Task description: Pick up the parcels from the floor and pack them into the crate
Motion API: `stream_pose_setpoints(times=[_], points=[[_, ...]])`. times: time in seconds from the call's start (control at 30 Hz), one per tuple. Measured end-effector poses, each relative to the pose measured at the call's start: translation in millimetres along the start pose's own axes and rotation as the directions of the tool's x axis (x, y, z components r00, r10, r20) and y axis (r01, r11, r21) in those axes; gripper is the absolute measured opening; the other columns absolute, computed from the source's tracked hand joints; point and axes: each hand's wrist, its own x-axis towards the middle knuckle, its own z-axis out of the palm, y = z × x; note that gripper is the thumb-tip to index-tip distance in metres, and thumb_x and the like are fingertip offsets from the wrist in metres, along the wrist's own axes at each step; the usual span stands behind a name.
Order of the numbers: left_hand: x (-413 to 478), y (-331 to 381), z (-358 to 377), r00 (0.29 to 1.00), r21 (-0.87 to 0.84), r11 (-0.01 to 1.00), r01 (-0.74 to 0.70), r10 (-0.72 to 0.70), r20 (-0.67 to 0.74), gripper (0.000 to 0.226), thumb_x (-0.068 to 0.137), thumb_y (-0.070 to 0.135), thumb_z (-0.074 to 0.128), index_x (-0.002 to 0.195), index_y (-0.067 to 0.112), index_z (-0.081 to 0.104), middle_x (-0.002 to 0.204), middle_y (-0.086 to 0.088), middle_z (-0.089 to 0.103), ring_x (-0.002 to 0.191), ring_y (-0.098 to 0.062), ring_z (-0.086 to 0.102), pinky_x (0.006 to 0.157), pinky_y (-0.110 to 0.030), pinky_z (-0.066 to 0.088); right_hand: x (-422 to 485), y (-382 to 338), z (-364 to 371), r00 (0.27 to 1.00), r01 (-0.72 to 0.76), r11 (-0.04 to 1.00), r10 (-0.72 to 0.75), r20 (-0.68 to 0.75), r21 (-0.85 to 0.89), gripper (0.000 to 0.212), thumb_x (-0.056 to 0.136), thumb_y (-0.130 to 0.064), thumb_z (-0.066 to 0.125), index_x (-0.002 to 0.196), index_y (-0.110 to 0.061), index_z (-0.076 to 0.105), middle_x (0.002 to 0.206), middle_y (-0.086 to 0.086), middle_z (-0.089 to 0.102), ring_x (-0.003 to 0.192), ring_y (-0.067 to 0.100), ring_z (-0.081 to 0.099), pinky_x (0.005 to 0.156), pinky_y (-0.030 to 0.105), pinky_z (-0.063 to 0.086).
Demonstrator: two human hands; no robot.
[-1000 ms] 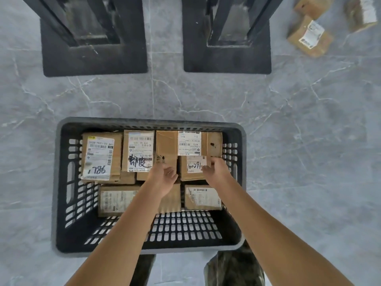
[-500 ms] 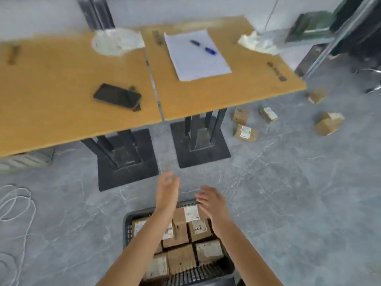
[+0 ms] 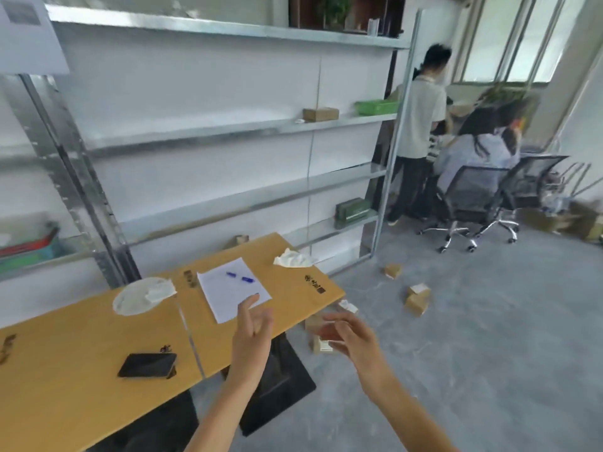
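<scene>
My left hand and my right hand are raised in front of me, fingers loose, holding nothing. Several brown cardboard parcels lie on the grey floor beyond them: one near the shelf foot, a pair further right, and others by the table edge, partly hidden behind my right hand. The crate is out of view below the frame.
Two wooden tables stand at left with a phone, paper and pen, and tissues. A metal shelving rack lines the wall. Two people and office chairs are at the back right.
My head has lifted from the crate to the room. Both hands have left the packed parcels and risen, holding nothing. The crate has dropped out of view.
</scene>
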Motion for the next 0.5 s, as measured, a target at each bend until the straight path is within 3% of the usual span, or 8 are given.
stream_pose_setpoints(times=[0.1, 0.23, 0.33, 0.5], points=[[-4, 30, 51, 0.997, -0.003, 0.999, -0.045, 0.045, 0.063, 0.033, 0.096, 0.032, 0.048, 0.127, 0.032, 0.037, 0.113, 0.012, 0.054, 0.099, 0.005, 0.049, 0.072, -0.011, 0.036, -1, -23, -73, 0.994, 0.062, 0.998, -0.064, -0.085, -0.024, 0.029, 0.097, 0.005, 0.037, 0.092, -0.001, 0.064, 0.090, 0.021, 0.069, 0.079, 0.024, 0.067, 0.067, 0.019, 0.051], [-5, 53, 134, 0.994, 0.007, 0.995, -0.097, 0.096, 0.057, 0.034, 0.095, 0.025, 0.050, 0.128, 0.030, 0.040, 0.114, 0.012, 0.054, 0.106, 0.000, 0.050, 0.074, -0.011, 0.036, 12, -36, -183, 0.967, 0.093, 0.994, -0.103, -0.234, -0.052, 0.029, 0.096, 0.001, 0.039, 0.090, -0.009, 0.065, 0.085, 0.013, 0.071, 0.082, 0.021, 0.067, 0.081, 0.031, 0.048], [1, 62, 199, 0.994, 0.019, 0.995, -0.101, 0.100, 0.045, 0.037, 0.095, 0.022, 0.050, 0.131, 0.024, 0.040, 0.118, 0.006, 0.053, 0.111, -0.007, 0.049, 0.080, -0.019, 0.038, 31, -44, -261, 0.934, 0.121, 0.991, -0.131, -0.333, -0.051, 0.029, 0.095, 0.000, 0.038, 0.088, -0.012, 0.064, 0.081, 0.010, 0.069, 0.079, 0.019, 0.065, 0.080, 0.031, 0.046], [15, 73, 287, 1.000, 0.000, 1.000, -0.029, 0.029, -0.010, 0.037, 0.095, 0.021, 0.049, 0.131, 0.022, 0.041, 0.113, 0.006, 0.052, 0.107, -0.010, 0.048, 0.086, -0.026, 0.034, 60, -53, -357, 0.935, 0.071, 0.995, -0.093, -0.341, -0.076, 0.025, 0.096, -0.004, 0.038, 0.100, -0.003, 0.063, 0.084, 0.012, 0.068, 0.080, 0.019, 0.064, 0.081, 0.031, 0.045]])
